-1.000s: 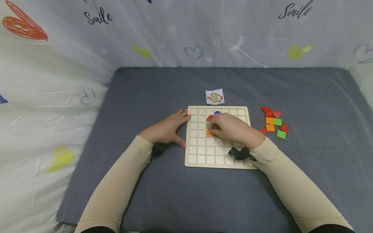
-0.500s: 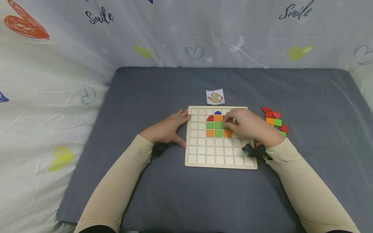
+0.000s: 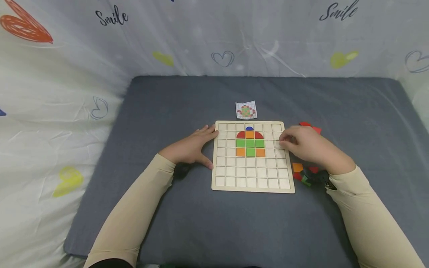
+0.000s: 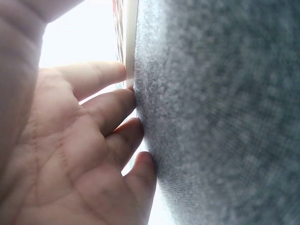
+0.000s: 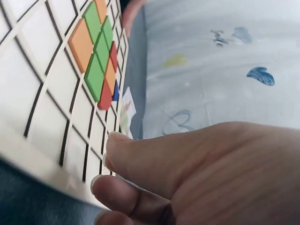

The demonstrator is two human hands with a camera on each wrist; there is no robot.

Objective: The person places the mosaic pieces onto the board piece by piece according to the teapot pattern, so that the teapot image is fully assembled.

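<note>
A wooden grid board (image 3: 253, 192) lies on the table with a block of coloured tiles in its upper middle. A blue half-round (image 3: 249, 128) tops an orange square (image 3: 249, 134) with a red quarter-round on either side. Below are three green squares (image 3: 250, 143), then a row of orange, green (image 3: 250, 152), orange. My left hand (image 3: 191, 148) rests spread against the board's left edge; its fingertips touch rim and cloth in the left wrist view. My right hand (image 3: 310, 145) hovers over the right edge, fingers loosely bent, with nothing visible between thumb and fingers (image 5: 115, 190).
A small pattern card (image 3: 246, 110) lies behind the board. Loose tiles lie to its right, partly hidden by my right hand and wrist: red ones (image 3: 305, 124), an orange square (image 3: 297, 167) and a green one (image 3: 305, 181). A printed curtain (image 3: 201, 37) hangs behind the table.
My right hand has moved right, off the tile block to the board's right edge. It uncovered the green and orange tiles and the right red quarter-round. My left hand has stayed in place.
</note>
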